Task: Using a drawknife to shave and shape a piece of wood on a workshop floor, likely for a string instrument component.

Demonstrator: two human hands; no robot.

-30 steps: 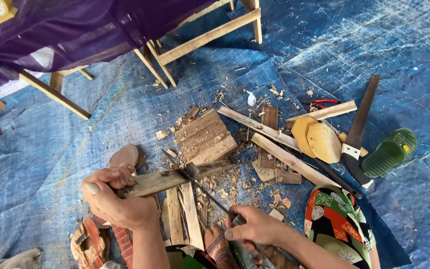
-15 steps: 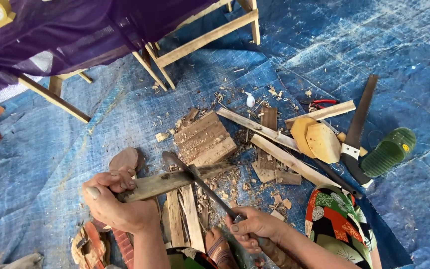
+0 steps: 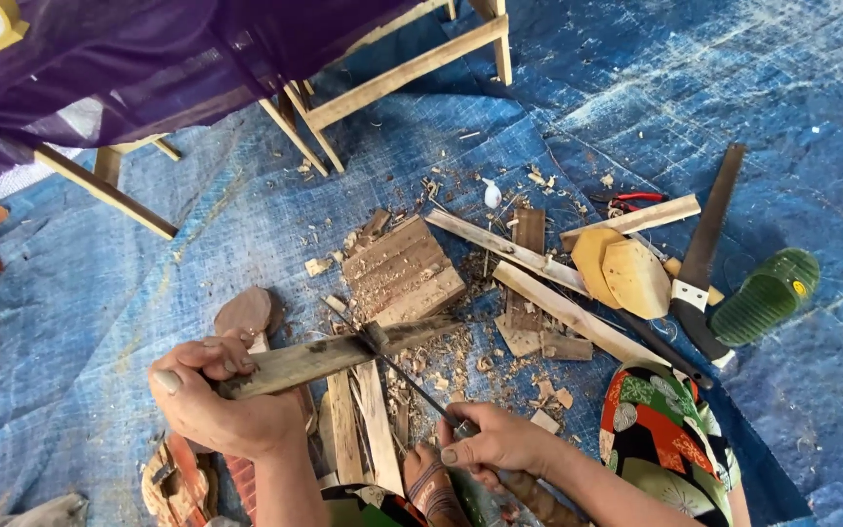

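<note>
Left hand (image 3: 217,405) grips wood strip (image 3: 334,356) amid offcuts, saw (image 3: 702,259) well apart.

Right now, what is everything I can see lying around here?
tarp: one, blue, covers the ground
wooden frame: one, pale, top centre, under purple cloth
block: one, brown, grooved, centre
slats: several, pale, right of the block
chips: many, scattered about the centre
cut shapes: two, yellowish, right
saw: one, dark blade, right
sandal: one, green, far right
stick: one, grey-brown, held level at centre
blade: one, dark, thin, across the stick
left hand: grips the stick's end
right hand: grips the blade's handle
</note>
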